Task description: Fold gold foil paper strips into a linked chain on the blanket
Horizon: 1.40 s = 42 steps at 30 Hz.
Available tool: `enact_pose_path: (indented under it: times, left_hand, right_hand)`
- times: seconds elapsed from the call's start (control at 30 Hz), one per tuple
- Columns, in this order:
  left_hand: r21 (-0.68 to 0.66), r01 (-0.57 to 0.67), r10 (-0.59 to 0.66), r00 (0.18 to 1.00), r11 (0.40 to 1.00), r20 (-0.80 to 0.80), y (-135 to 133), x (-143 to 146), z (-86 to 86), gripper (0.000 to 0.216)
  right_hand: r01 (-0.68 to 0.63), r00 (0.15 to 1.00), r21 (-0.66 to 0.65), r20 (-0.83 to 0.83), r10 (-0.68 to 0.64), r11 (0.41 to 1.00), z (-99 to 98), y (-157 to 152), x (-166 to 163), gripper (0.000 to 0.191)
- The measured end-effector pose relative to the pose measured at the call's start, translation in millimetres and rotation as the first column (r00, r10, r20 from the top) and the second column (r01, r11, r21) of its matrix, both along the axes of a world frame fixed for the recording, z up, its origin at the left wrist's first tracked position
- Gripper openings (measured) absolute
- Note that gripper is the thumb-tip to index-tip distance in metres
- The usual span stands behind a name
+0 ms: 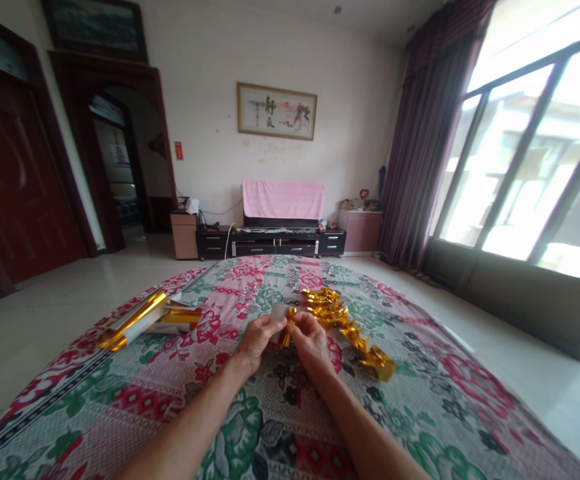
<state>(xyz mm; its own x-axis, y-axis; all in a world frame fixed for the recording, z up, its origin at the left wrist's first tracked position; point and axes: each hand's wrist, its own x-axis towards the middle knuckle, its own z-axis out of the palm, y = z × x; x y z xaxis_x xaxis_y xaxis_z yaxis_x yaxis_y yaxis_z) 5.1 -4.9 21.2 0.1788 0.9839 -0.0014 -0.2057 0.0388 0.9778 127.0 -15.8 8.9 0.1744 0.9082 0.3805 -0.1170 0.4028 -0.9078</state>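
Note:
Both hands meet above the middle of the flowered cloth, pinching one small piece of gold foil paper [287,337] with a pale back. My left hand [259,341] grips its whitish side between thumb and fingers. My right hand [312,340] is closed on the gold side, its fingertips close to the left ones. Just beyond and to the right lies a row of crumpled or folded gold foil pieces [347,327]. Off to the left rest loosely rolled gold foil sheets [137,321] with white undersides. The fingers partly hide the fold in the held piece.
A red, green and white flowered cloth [185,407] covers the rounded table. Past its far edge stands a low black cabinet [275,247], with a pink cloth [283,199] draped over something on it. A large window [525,160] and purple curtain [420,133] are at the right.

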Motion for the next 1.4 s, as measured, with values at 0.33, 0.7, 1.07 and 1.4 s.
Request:
enact_pose_path:
  times: [0.33,0.7,1.07,1.4]
  left_hand:
    - [0.054,0.04,-0.04,0.999,0.998,-0.016,-0.1,-2.0,5.0,0.035]
    - [0.065,0.091,-0.057,0.913,0.994,-0.405,2.7,-17.9,12.6,0.027]
    - [0.194,0.156,-0.072,0.921,0.968,-0.383,12.3,-28.6,2.9,0.075]
    - [0.515,0.02,0.319,0.765,0.857,-0.56,20.0,-26.0,-7.0,0.04]
  right_hand:
    - [-0.024,0.999,-0.024,-0.038,0.023,0.999,2.7,-0.6,-1.0,0.045]
    - [-0.024,0.994,-0.104,0.103,0.035,0.994,1.5,0.6,3.3,0.03]
    - [0.095,0.933,-0.087,0.356,-0.058,0.992,-4.4,16.5,2.8,0.026]
    - [0.133,0.783,0.125,0.595,-0.182,0.983,2.0,41.1,-1.1,0.021]
